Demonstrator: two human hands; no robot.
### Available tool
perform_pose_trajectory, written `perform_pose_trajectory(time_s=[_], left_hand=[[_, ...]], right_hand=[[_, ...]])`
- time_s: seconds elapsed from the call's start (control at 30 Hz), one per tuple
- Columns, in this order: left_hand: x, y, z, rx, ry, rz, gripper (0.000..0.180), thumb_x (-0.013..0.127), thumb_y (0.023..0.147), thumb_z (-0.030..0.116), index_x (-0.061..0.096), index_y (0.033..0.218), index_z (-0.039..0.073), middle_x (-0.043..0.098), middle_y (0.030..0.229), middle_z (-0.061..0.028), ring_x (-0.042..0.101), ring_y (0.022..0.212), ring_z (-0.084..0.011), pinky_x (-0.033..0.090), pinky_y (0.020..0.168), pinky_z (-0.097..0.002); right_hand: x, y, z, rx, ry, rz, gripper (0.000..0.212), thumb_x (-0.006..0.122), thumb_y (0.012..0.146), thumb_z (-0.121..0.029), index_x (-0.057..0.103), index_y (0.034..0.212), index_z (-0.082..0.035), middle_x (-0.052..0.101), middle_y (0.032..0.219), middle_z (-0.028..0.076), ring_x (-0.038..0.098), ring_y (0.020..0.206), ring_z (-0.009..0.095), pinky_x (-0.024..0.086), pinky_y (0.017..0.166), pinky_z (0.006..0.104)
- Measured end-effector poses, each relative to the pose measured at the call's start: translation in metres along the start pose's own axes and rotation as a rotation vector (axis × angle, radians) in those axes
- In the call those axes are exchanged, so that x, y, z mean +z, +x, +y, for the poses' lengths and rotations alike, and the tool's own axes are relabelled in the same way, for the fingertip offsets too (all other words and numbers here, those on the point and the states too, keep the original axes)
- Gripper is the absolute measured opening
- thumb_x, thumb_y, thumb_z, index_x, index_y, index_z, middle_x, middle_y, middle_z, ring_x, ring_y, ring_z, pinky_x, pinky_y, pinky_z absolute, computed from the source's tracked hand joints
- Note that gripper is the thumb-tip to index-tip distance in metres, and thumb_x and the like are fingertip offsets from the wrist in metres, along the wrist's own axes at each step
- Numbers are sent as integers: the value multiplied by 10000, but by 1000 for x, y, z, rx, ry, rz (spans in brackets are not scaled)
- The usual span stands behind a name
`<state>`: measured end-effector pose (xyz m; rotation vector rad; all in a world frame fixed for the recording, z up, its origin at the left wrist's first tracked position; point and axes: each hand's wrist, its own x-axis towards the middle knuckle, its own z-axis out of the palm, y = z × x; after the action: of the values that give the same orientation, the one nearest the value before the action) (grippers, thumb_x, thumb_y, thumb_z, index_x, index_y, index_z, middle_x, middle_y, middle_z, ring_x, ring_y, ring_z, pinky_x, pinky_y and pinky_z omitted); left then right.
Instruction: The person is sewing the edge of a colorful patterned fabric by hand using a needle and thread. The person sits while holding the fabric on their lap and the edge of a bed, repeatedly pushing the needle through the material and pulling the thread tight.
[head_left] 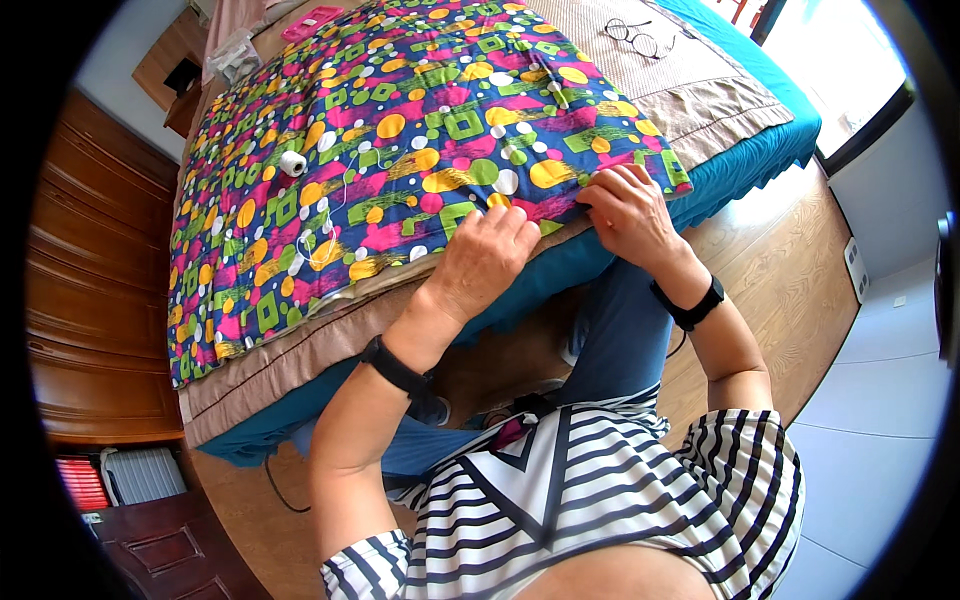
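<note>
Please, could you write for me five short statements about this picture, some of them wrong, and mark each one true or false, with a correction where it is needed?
1. The left hand and the right hand are both at the near edge of the patterned cloth. True.
2. The spool is black and lies on the floor. False: the spool is white and lies on the cloth.
3. The glasses lie on the beige cover, off the patterned cloth. True.
4. Only the left wrist wears a band. False: both wrists wear a black band.
5. The shirt is striped. True.
</note>
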<state>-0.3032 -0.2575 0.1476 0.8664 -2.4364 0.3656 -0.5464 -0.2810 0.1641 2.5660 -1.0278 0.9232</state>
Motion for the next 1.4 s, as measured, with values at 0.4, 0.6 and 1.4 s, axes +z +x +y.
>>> perform_pose_trajectory(time_s=[0.4, 0.6, 1.4], left_hand=[[1, 4, -11, -107, -156, 13, 195, 731, 781, 91, 591, 914, 62, 569, 870, -83, 618, 870, -269, 527, 712, -378], [3, 10, -5, -84, -55, 77, 199, 732, 775, 96, 573, 893, 76, 566, 854, -73, 634, 811, -252, 532, 682, -362], [5, 11, -10, -62, -268, -40, 81, 697, 803, 48, 618, 787, 40, 557, 857, -91, 610, 845, -275, 536, 750, -381]], right_hand=[[-14, -4, 13, 92, 126, -128, 173, 691, 783, 1, 714, 933, -83, 665, 992, 71, 635, 979, 252, 502, 840, 370], [-10, -10, 10, 5, 81, -57, 206, 708, 783, -24, 697, 975, -95, 642, 990, 64, 629, 968, 249, 499, 820, 367], [-13, -9, 5, -28, -8, -207, 262, 702, 747, -25, 715, 1002, -85, 640, 1023, 52, 612, 975, 239, 482, 849, 358]])
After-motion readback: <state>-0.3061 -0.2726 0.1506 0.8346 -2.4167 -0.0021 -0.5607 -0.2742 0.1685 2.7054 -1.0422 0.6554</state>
